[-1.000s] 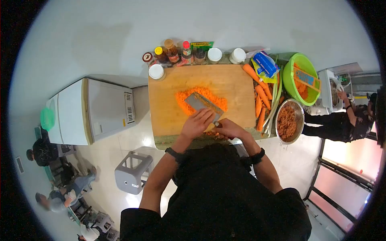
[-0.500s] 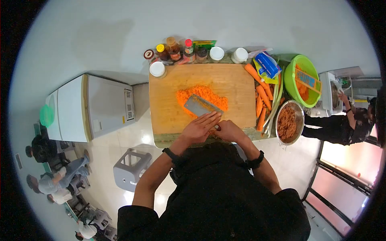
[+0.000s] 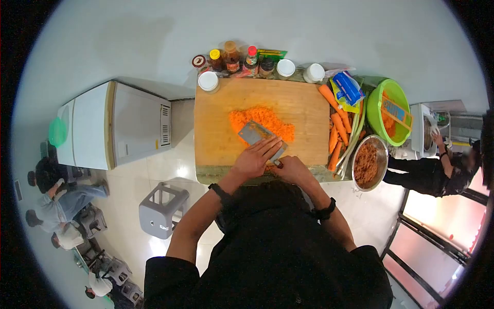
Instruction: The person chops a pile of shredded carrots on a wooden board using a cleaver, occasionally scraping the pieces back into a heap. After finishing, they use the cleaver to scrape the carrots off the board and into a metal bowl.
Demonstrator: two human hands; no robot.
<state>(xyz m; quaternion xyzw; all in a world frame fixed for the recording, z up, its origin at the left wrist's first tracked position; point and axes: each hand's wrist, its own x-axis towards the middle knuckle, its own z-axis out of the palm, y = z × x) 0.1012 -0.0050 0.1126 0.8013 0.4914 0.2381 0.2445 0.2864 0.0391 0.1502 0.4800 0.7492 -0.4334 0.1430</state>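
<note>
On the wooden cutting board (image 3: 216, 123), a pile of finely chopped carrot (image 3: 265, 117) lies near the middle. A cleaver (image 3: 251, 133) rests across the pile's near side, with orange bits stuck to its blade. My right hand (image 3: 294, 170) is closed around the cleaver's handle, near the board's front edge. Stretched flat across the blade are the fingers of my left hand (image 3: 257, 155), which hide part of it. To the right of the board lie several whole carrots (image 3: 338, 126) and some long pale green stalks (image 3: 354, 139).
Along the back stand bottles (image 3: 231, 59) and white-lidded jars (image 3: 208, 81). At right are a green basin (image 3: 374, 116) with a grater (image 3: 396, 112) and a metal bowl (image 3: 366, 165) of minced filling. A stool (image 3: 163, 208) stands left; a person (image 3: 437, 167) works at a sink.
The cleaver blade has turned a little, its handle end closer to me. My left hand's fingers have shifted with the blade and stay on it. The whole view has tilted slightly.
</note>
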